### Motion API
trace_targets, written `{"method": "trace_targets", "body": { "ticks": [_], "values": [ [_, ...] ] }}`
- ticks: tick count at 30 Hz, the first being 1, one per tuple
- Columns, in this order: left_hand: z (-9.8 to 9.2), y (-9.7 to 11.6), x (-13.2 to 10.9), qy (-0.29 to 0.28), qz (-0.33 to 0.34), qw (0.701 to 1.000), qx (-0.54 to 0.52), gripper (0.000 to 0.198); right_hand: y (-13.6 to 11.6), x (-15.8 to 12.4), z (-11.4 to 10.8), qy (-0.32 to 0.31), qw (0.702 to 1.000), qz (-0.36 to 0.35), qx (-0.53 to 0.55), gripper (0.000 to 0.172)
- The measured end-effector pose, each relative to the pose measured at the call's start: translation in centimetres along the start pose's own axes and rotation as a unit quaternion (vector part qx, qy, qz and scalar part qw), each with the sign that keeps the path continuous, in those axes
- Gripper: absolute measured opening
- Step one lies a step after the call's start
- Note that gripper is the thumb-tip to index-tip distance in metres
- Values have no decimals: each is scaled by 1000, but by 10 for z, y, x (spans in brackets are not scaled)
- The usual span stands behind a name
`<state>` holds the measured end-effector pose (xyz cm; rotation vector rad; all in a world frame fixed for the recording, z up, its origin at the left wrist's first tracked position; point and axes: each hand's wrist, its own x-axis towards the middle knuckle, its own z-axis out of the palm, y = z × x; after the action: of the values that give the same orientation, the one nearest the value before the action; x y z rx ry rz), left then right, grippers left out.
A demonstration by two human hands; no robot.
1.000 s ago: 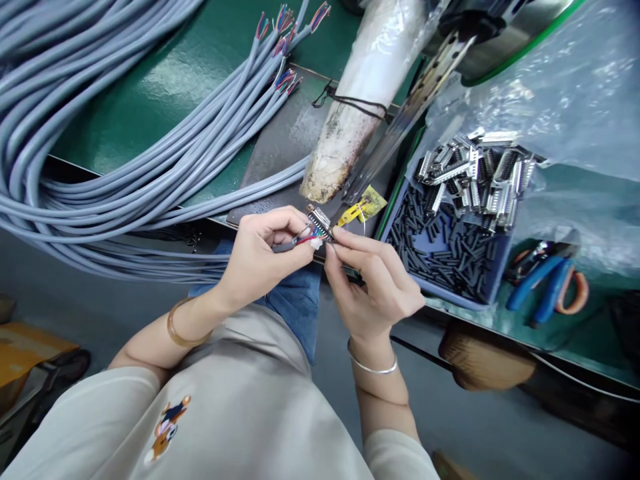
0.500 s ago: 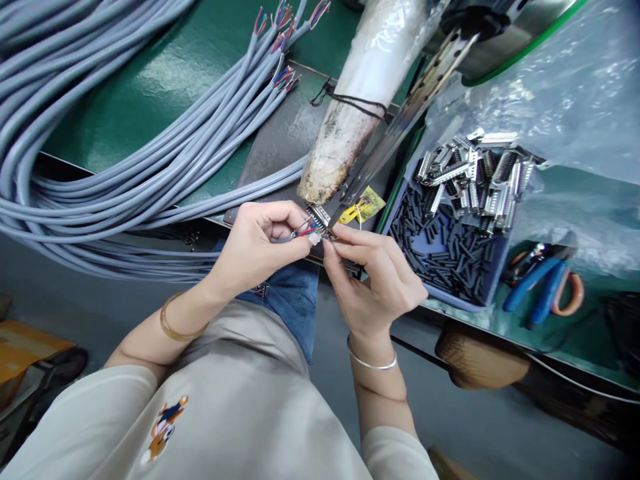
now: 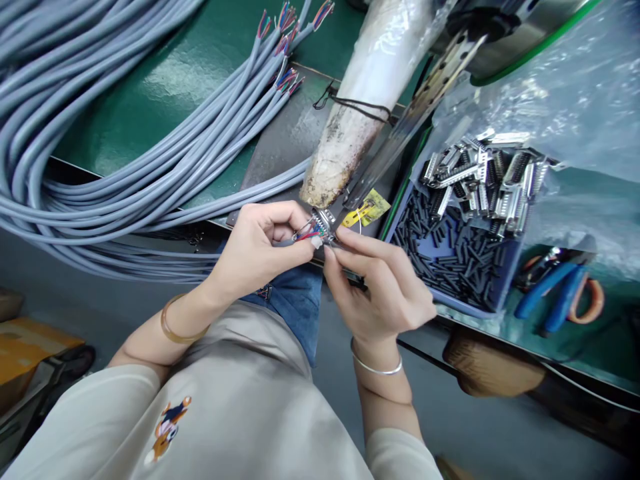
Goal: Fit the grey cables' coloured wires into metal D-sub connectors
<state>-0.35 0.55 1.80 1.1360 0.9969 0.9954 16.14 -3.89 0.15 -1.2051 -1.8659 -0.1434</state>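
Metal connector (image 3: pixel 323 225) was pinched by the right hand (image 3: pixel 385 287) just left of the blue tray (image 3: pixel 450 308), its coloured wires (image 3: pixel 304 234) clamped in the left hand (image 3: pixel 255 250) and seemingly part-joined, with many grey cables (image 3: pixel 150 153) farther left not yet fitted.

The green counter (image 3: pixel 165 87) carries a blue tray (image 3: pixel 467 308) filled with short black tubing pieces (image 3: pixel 435 227). A heap of metal D-sub connectors (image 3: pixel 480 177) sits at the tray's far end, against a clear plastic bag (image 3: pixel 575 87). Right of the tray lie blue-handled pliers (image 3: pixel 545 300), with an orange-handled tool (image 3: pixel 593 303) just beside them. Just left of the tray a yellow tag (image 3: pixel 373 210) lies on a dark metal plate (image 3: pixel 285 143). Well left of the tray, a thick bundle of grey cables (image 3: pixel 115 167) sweeps across the counter and over its near edge, its stripped ends (image 3: pixel 287 80) showing coloured wires.
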Motion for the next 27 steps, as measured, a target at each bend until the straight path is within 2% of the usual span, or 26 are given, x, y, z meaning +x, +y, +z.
{"method": "trace_targets", "body": {
  "ticks": [3, 7, 10, 14, 17, 21, 27],
  "values": [
    [-2, -4, 0, -15, -33, 999, -12, 14, 1, -4, 2, -12, 999, -38, -33, 17],
    [-1, -9, -3, -25, -47, 999, -12, 13, 1, -10, 1, -6, 998, -47, -37, 16],
    [-1, -12, -9, -38, -48, 998, -13, 12, 1, -18, -2, 9, 1000, -22, -9, 19],
    [-1, -14, -19, -55, -69, 995, -44, 17, 6, -32, -9, 58, 993, 40, 95, 17],
    [-3, -13, -24, -74, -110, 987, -91, 28, 12, -42, -14, 106, 984, 5, 143, 12],
    [-8, -11, -29, -118, -129, 975, -138, 35, 15, -51, -12, 99, 983, -51, 145, 13],
    [-15, -10, -37, -148, -152, 967, -142, 39, 10, -54, -2, 136, 979, -27, 149, 10]
  ]
}}
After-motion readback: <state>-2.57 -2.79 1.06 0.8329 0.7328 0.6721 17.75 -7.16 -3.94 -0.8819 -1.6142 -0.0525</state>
